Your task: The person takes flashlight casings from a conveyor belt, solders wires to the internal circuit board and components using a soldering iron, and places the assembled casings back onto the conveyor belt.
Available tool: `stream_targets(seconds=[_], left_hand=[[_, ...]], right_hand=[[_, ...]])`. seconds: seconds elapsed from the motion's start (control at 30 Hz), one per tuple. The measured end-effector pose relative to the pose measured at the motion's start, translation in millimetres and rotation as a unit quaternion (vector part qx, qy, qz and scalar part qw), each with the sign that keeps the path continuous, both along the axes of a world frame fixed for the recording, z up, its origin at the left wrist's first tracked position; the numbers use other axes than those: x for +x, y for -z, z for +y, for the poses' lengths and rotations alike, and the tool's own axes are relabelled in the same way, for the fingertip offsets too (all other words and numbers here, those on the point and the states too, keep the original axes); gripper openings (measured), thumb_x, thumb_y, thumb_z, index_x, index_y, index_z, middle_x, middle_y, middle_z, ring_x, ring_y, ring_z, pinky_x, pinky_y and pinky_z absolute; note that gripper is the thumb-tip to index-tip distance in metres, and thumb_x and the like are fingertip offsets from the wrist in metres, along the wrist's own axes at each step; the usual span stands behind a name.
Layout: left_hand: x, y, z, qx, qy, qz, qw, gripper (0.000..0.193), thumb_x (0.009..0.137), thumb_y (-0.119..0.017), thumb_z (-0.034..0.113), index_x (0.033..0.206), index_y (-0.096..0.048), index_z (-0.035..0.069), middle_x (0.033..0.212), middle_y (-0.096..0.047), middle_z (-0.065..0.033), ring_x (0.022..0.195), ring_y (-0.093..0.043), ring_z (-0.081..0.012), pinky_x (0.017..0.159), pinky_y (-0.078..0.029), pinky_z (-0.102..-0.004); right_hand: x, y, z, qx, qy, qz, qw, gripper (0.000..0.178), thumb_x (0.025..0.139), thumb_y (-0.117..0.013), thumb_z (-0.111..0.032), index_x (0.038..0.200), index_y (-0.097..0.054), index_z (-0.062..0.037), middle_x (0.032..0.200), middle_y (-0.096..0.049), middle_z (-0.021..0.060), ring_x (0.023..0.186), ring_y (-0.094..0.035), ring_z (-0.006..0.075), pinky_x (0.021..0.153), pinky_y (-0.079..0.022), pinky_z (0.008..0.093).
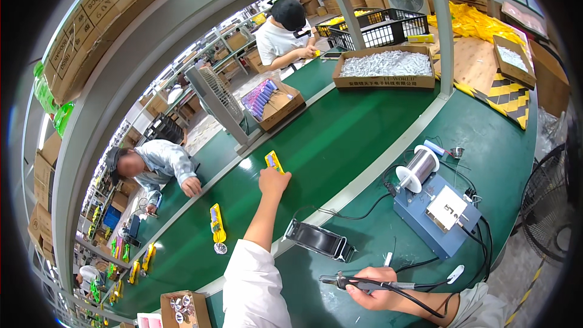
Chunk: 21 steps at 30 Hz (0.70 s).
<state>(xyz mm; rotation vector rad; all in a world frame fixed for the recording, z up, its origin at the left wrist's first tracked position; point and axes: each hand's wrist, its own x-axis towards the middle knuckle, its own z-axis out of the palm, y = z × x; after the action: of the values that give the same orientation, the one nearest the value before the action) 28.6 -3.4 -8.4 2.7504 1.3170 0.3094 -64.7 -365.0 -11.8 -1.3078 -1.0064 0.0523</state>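
Observation:
My left hand (274, 181) reaches out over the green belt (352, 127), its fingers closed on the near end of a yellow plastic casing (273, 161) with a bluish part inside. Low on the right, my right hand (371, 287) grips a soldering iron (346, 280), its metal tip pointing left and black cables trailing from it. Another yellow casing (217, 223) lies on the belt to the left, a round silvery reflector (220, 248) at its near end.
A blue soldering machine (425, 218) with a solder spool (418, 169) stands right, near a small black fan (320, 242). A box of reflectors (185, 310) sits front left. Across the belt are a co-worker's hand (191, 186), a box of purple batteries (273, 104) and a box of silvery pieces (384, 70).

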Motion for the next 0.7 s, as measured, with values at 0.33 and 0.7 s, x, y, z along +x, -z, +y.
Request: stream_targets(seconds=[0.33, 0.7], left_hand=[[-11.2, -5.3, 9.6, -0.028, 0.021, 0.011, 0.999, 0.047, 0.059, -0.065, 0.038, 0.080, -0.060, -0.003, 0.083, -0.061, -0.0186, 0.080, -0.059, -0.0312, 0.072, -0.048, -0.0379], [-165.2, -29.3, -41.2, -0.019, 0.163, 0.075, 0.983, 0.022, 0.074, -0.053, 0.022, 0.080, -0.055, 0.001, 0.088, -0.054, -0.0235, 0.082, -0.054, -0.0366, 0.071, -0.045, -0.0417]], right_hand=[[0.1, 1.4, 1.6, -0.026, -0.007, 0.051, 0.998, 0.015, 0.070, -0.066, -0.011, 0.075, -0.053, -0.0052, 0.054, -0.055, 0.0016, 0.039, -0.048, 0.0073, 0.037, -0.037, 0.0212], [-5.8, 2.0, -4.4, -0.044, -0.008, 0.038, 0.998, 0.015, 0.070, -0.065, -0.015, 0.074, -0.053, -0.0066, 0.052, -0.053, 0.0014, 0.039, -0.048, 0.0095, 0.038, -0.038, 0.0228]])
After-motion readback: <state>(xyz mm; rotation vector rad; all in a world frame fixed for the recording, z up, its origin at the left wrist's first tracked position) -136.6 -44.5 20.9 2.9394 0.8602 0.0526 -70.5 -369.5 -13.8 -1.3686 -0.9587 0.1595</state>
